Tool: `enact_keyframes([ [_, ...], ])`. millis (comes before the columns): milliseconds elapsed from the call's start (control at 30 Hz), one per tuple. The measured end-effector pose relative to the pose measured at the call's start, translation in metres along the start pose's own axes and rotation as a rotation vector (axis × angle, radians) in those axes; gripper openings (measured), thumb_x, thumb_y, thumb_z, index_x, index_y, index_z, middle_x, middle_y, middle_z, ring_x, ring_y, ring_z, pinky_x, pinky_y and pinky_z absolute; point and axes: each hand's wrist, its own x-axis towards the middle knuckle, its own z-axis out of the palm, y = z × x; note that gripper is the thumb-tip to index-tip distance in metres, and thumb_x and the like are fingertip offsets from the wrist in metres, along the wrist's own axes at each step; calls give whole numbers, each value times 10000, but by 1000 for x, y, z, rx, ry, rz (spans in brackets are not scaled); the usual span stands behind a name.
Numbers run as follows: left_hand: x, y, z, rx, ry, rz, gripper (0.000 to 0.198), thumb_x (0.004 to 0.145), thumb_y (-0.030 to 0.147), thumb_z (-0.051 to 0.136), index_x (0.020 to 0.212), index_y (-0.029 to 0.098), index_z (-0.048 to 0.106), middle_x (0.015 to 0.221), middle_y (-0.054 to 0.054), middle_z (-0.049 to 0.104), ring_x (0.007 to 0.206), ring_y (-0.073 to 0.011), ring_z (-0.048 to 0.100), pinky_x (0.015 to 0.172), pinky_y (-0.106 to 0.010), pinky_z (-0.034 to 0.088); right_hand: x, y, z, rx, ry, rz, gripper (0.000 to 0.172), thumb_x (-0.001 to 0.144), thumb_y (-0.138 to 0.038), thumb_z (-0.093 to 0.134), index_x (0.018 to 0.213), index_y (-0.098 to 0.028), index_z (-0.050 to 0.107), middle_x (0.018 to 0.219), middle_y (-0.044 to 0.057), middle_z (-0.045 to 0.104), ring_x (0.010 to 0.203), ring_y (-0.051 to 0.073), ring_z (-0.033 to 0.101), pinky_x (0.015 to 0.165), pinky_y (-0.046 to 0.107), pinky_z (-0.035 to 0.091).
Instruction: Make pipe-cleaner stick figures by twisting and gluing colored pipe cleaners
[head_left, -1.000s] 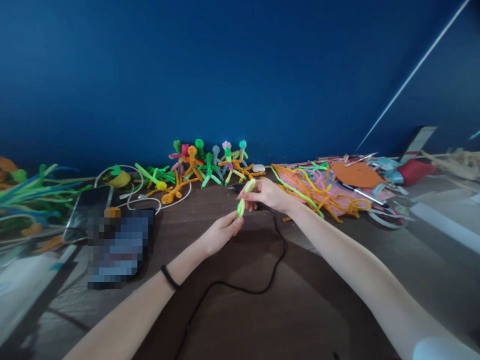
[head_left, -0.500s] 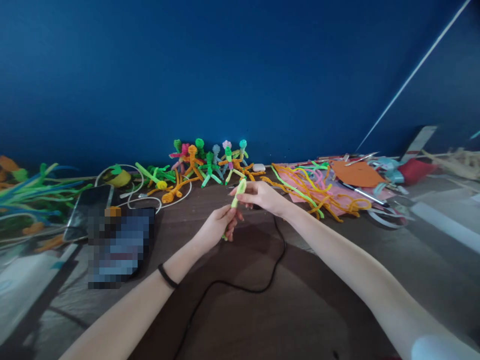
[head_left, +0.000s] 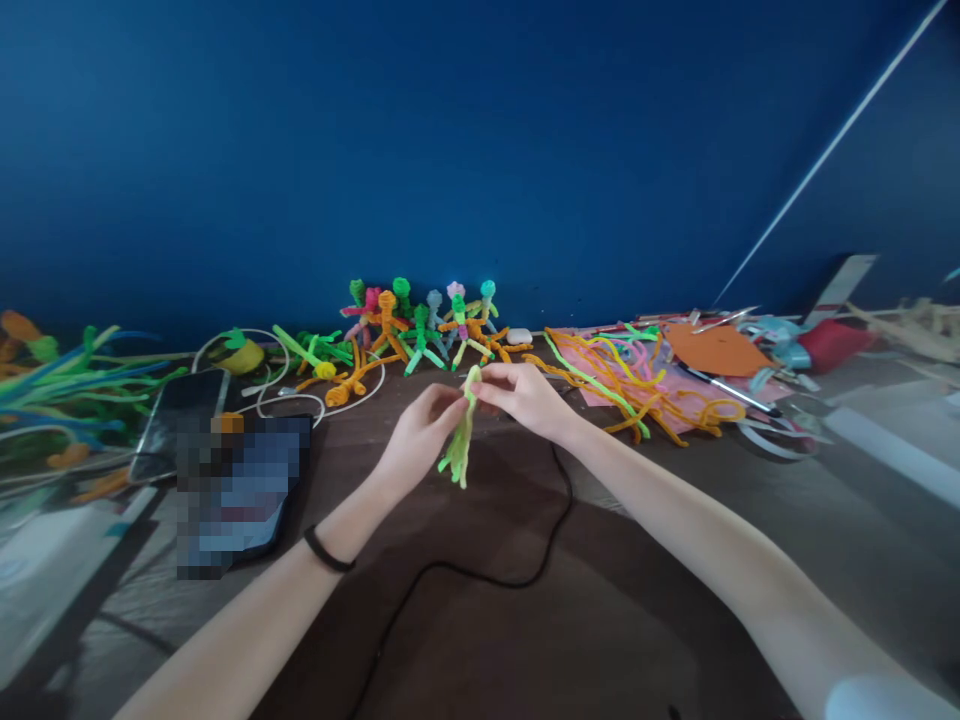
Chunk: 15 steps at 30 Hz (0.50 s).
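Observation:
A light green pipe-cleaner figure point(head_left: 460, 446) hangs between my hands, looped at the top, with several loose ends pointing down. My left hand point(head_left: 421, 432) pinches it from the left just below the loop, thumb and fingers closed. From the other side my right hand point(head_left: 525, 398) grips the loop between thumb and fingertips. Parts of the figure are hidden behind the fingers. Beyond the hands stands a group of finished-looking pipe-cleaner dolls point(head_left: 420, 345) in green, orange, pink and blue, leaning near the blue wall.
Loose orange and green pipe cleaners point(head_left: 652, 395) lie on pink sheets to the right, near an orange paper piece point(head_left: 716, 348) and a pen point(head_left: 731, 390). Leftward are a phone point(head_left: 180, 415), a blurred-out device point(head_left: 251, 495) and more pipe cleaners point(head_left: 82, 385). A black cable point(head_left: 495, 578) crosses the table.
My left hand has shifted up the figure to just under the loop, and its fingers no longer wrap the lower part. The loose ends now hang in view.

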Motion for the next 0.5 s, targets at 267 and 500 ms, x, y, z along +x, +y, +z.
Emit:
enact_keyframes([
  [267, 1, 12, -7, 131, 49, 87, 176, 711, 335, 566, 760, 169, 535, 738, -19, 623, 667, -152, 584, 631, -285, 462, -3, -10, 8, -26, 60, -76, 268, 759, -332, 577, 961, -164, 631, 852, 43, 639, 755, 144, 580, 674, 256, 460],
  [500, 0, 14, -6, 127, 56, 109, 154, 743, 326, 525, 768, 174, 509, 701, -4, 606, 640, -144, 586, 608, -274, 463, -5, -15, 8, -155, 37, -138, 216, 803, -228, 512, 948, -168, 659, 849, 45, 605, 753, 139, 552, 692, 259, 443],
])
